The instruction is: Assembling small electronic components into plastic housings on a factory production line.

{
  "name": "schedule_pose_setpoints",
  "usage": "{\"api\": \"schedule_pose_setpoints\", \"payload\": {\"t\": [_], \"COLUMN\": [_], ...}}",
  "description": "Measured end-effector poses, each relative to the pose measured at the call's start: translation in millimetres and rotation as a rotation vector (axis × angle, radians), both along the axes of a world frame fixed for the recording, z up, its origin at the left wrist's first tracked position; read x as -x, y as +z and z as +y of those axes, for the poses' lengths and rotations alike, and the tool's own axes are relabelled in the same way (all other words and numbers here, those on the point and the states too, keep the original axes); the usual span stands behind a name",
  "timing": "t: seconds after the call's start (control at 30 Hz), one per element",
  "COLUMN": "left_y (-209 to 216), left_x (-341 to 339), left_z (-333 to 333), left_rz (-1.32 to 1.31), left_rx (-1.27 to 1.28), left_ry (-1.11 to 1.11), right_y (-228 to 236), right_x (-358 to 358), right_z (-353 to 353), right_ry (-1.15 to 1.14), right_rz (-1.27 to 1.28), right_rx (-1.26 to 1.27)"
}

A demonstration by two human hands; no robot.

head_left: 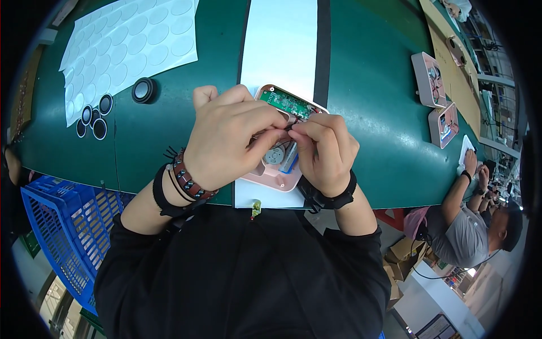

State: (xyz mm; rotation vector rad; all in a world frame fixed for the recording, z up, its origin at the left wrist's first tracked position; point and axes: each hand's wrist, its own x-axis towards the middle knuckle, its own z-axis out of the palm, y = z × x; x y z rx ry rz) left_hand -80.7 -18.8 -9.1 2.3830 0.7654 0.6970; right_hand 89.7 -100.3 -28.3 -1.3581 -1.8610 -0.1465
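Note:
A pink plastic housing [291,183] lies open in front of me, partly covered by my hands. Inside are a green circuit board [285,103] at the far end, a round silver part [275,155] and a blue cylindrical battery [289,159]. Over its middle, my left hand [228,135] is closed, thumb and index finger pinched on thin dark wires [294,121]. My right hand [327,150] meets it from the other side, its fingertips also pinched on these wires. The exact grip point is tiny and partly hidden by the fingers.
A white strip [280,42] runs under the housing on the green table [372,113]. Left are a sheet of round stickers [135,42], a stack of black rings [144,90] and several loose rings [99,129]. Two pink housings [430,79] stand right, near a co-worker [466,231]. A blue crate [73,231] stands lower left.

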Motion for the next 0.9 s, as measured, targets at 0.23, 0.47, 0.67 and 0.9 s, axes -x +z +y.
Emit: {"api": "schedule_pose_setpoints", "payload": {"t": [0.23,0.47,0.67,0.9], "left_y": [1.2,0.0,2.1,-2.8], "left_x": [-0.6,0.9,1.1,-2.5], "left_z": [2.5,5.5,5.8,2.0], "left_rz": [0.01,0.019,0.03,-0.008], "left_rx": [-0.066,-0.027,-0.053,-0.195], "left_ry": [-0.084,-0.05,-0.028,0.003], "right_y": [-1.5,-1.1,-0.1,1.5], "right_x": [-1.9,1.5,3.9,-1.6], "right_z": [-2.2,-5.8,-2.6,-0.8], "right_ry": [0.001,-0.007,-0.016,0.002], "right_rz": [0.006,-0.021,0.08,0.021], "right_rx": [0.062,0.095,0.142,0.109]}}
